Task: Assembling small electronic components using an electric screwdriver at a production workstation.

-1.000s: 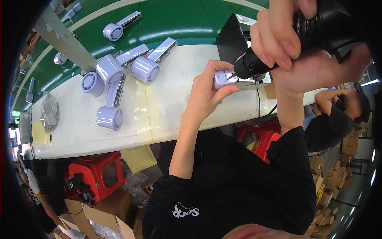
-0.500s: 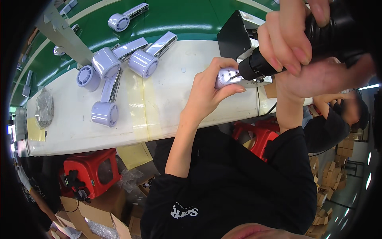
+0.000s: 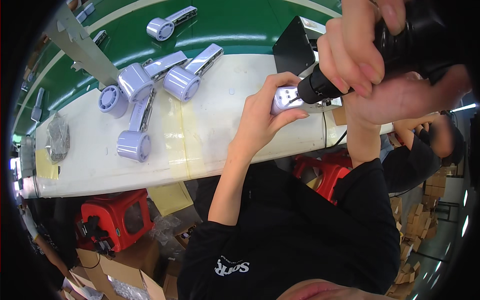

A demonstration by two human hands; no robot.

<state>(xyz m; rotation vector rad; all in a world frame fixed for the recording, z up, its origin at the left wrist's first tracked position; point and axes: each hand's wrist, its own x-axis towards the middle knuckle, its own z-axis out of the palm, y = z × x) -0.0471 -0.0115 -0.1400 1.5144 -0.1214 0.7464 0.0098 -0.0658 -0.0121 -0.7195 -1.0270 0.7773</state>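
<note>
My left hand (image 3: 262,117) grips a small lavender handheld fan part (image 3: 285,99) over the white table (image 3: 210,135). My right hand (image 3: 370,50) is closed around a black electric screwdriver (image 3: 325,85), whose dark tip meets the lavender part. On the table's left lie several more lavender fans (image 3: 135,115) with round heads and long handles, and one more fan (image 3: 167,22) rests on the green conveyor belt (image 3: 240,25).
A black box (image 3: 295,47) stands just behind my hands. A grey metal bracket (image 3: 80,42) slants across the upper left. A plastic bag (image 3: 57,137) lies at the table's left end. Red stools (image 3: 115,217) and cardboard boxes sit below. Another person's arm (image 3: 425,140) shows on the right.
The view has shifted so the fans and table sit slightly lower and to the right. My hands keep the same hold, with the screwdriver still on the lavender part.
</note>
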